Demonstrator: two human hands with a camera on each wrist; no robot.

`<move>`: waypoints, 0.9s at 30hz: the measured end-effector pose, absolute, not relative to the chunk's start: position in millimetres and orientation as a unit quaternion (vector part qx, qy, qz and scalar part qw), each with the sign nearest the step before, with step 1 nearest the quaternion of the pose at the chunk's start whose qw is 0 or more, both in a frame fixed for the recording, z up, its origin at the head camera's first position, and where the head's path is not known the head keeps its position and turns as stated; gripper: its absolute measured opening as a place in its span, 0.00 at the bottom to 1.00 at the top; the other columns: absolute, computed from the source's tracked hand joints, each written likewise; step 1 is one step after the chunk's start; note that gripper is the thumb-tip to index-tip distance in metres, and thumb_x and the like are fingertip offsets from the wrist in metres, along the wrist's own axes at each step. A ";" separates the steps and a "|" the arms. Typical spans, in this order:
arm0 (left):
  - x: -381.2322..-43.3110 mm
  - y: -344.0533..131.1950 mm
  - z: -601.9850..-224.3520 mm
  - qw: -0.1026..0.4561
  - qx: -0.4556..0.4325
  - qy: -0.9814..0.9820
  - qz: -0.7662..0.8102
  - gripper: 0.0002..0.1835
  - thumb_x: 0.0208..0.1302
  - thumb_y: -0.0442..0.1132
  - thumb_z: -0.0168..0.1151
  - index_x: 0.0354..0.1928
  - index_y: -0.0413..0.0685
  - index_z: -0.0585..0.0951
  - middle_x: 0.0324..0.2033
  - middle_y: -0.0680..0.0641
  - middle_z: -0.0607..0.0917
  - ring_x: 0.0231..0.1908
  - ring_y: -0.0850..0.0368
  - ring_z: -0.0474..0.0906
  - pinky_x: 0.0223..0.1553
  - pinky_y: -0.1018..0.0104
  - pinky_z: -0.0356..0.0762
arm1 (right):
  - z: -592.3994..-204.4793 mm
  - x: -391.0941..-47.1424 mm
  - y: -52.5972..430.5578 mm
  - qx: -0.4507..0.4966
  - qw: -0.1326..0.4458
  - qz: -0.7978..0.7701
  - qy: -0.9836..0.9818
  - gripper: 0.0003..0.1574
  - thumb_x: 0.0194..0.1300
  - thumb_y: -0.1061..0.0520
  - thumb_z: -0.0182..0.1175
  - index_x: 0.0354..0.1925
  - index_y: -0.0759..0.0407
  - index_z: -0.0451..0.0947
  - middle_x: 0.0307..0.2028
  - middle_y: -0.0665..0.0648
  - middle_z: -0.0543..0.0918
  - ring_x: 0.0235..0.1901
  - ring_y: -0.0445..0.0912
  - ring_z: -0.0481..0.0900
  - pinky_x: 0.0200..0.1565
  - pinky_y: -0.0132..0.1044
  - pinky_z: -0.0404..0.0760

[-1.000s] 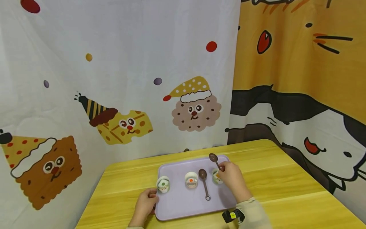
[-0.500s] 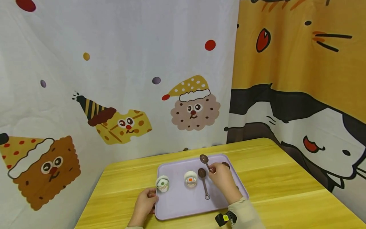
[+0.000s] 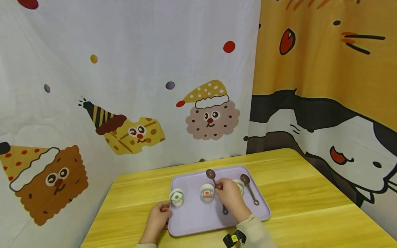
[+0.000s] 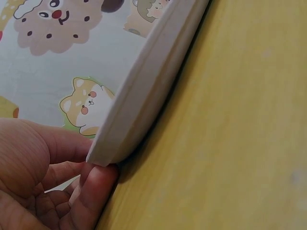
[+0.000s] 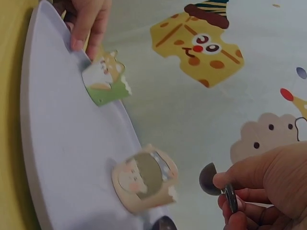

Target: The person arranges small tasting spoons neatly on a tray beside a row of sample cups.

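My left hand [image 3: 157, 218] grips the left edge of a lilac tray [image 3: 192, 224]; in the left wrist view, thumb and fingers close round its rim [image 4: 103, 155]. My right hand [image 3: 231, 198] pinches a brown spoon [image 3: 210, 174] by its handle, bowl pointing away, above the tray. Just left of that hand stands a small cartoon-printed cup [image 3: 207, 193] with an orange patch. A second spoon [image 3: 225, 209] lies on the tray, mostly hidden under the hand. Another small cup [image 3: 177, 197], green and white, stands by the tray's left edge.
Right of the right hand, a third cup [image 3: 240, 186] is partly hidden, with a brown spoon [image 3: 249, 187] lying beside it. The tray sits on a yellow wood-grain table [image 3: 297, 193]. Behind the table hangs a white cartoon-printed curtain [image 3: 139, 51].
My right hand has moved left across the tray with the spoon, from the right cup toward the middle one. The spoon at the right now shows. The left hand stays at the rim.
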State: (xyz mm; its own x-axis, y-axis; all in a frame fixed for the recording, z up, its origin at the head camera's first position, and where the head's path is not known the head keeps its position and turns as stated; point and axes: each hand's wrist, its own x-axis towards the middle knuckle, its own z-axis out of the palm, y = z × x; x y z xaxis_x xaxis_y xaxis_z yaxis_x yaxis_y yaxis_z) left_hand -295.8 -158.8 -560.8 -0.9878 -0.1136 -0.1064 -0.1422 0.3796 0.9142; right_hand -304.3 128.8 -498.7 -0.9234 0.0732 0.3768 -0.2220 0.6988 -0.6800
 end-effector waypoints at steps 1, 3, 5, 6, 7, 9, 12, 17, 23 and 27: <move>-295.9 -158.8 -560.9 0.013 -0.077 0.831 0.551 0.20 0.59 0.28 0.64 0.55 0.33 0.79 0.38 0.42 0.81 0.27 0.53 0.79 0.19 0.59 0.82 | -498.9 -303.8 126.1 0.043 0.189 0.390 -0.900 0.10 0.51 0.68 0.70 0.36 0.65 0.85 0.24 0.49 0.79 0.26 0.41 0.75 0.30 0.35 0.77; -296.6 -159.3 -561.2 0.013 -0.075 0.831 0.551 0.20 0.59 0.28 0.64 0.55 0.33 0.79 0.37 0.42 0.81 0.27 0.53 0.79 0.19 0.59 0.82 | -499.5 -303.6 120.8 0.048 0.188 0.394 -0.898 0.09 0.52 0.68 0.70 0.35 0.64 0.85 0.24 0.49 0.79 0.26 0.41 0.74 0.29 0.35 0.76; -297.0 -159.2 -561.8 0.013 -0.076 0.830 0.552 0.20 0.60 0.28 0.64 0.55 0.33 0.79 0.38 0.42 0.81 0.27 0.53 0.79 0.19 0.59 0.82 | -500.6 -303.4 115.6 0.051 0.188 0.393 -0.899 0.09 0.52 0.68 0.71 0.35 0.64 0.85 0.23 0.48 0.79 0.26 0.40 0.74 0.29 0.34 0.76; -297.2 -159.2 -562.1 0.013 -0.075 0.830 0.553 0.20 0.60 0.28 0.63 0.56 0.33 0.79 0.38 0.42 0.81 0.27 0.53 0.79 0.19 0.58 0.82 | -500.8 -303.1 113.1 0.050 0.189 0.392 -0.899 0.09 0.52 0.68 0.71 0.35 0.64 0.85 0.23 0.48 0.79 0.26 0.40 0.74 0.29 0.34 0.76; -297.3 -159.2 -562.4 0.013 -0.075 0.829 0.554 0.20 0.60 0.27 0.63 0.56 0.33 0.79 0.38 0.42 0.81 0.27 0.53 0.79 0.19 0.58 0.82 | -501.0 -302.6 110.7 0.052 0.190 0.392 -0.899 0.09 0.51 0.68 0.71 0.35 0.63 0.86 0.23 0.48 0.79 0.25 0.40 0.74 0.29 0.34 0.76; -297.4 -159.4 -562.7 0.014 -0.075 0.828 0.555 0.20 0.60 0.27 0.63 0.56 0.33 0.79 0.38 0.41 0.81 0.27 0.53 0.80 0.19 0.58 0.83 | -501.4 -301.9 106.1 0.054 0.196 0.387 -0.899 0.09 0.51 0.67 0.72 0.34 0.63 0.86 0.23 0.48 0.79 0.25 0.40 0.74 0.28 0.34 0.76; -296.6 -159.7 -562.5 0.011 -0.072 0.827 0.557 0.20 0.60 0.27 0.63 0.56 0.33 0.79 0.39 0.41 0.81 0.27 0.53 0.79 0.19 0.58 0.83 | -501.3 -300.0 99.8 0.060 0.197 0.386 -0.899 0.09 0.50 0.66 0.72 0.34 0.63 0.86 0.22 0.48 0.79 0.25 0.40 0.74 0.28 0.34 0.75; -294.6 -159.0 -562.3 0.008 -0.070 0.826 0.559 0.20 0.59 0.27 0.63 0.55 0.32 0.79 0.38 0.42 0.81 0.27 0.53 0.79 0.19 0.58 0.83 | -504.8 -297.6 87.9 0.065 0.198 0.387 -0.898 0.07 0.50 0.66 0.70 0.33 0.62 0.86 0.22 0.47 0.77 0.24 0.40 0.72 0.28 0.33 0.74; -294.4 -158.9 -561.4 0.011 -0.070 0.826 0.560 0.20 0.59 0.27 0.63 0.55 0.32 0.79 0.38 0.42 0.80 0.27 0.54 0.79 0.19 0.58 0.83 | -509.3 -296.5 74.7 0.073 0.224 0.378 -0.895 0.07 0.48 0.68 0.70 0.30 0.60 0.85 0.20 0.46 0.76 0.24 0.39 0.73 0.29 0.34 0.76; -295.2 -158.5 -560.5 0.009 -0.071 0.828 0.557 0.20 0.60 0.27 0.63 0.55 0.33 0.79 0.38 0.42 0.81 0.27 0.54 0.79 0.19 0.58 0.83 | -511.2 -295.6 65.5 0.070 0.230 0.384 -0.892 0.10 0.47 0.68 0.70 0.32 0.62 0.86 0.21 0.46 0.77 0.25 0.39 0.74 0.29 0.33 0.77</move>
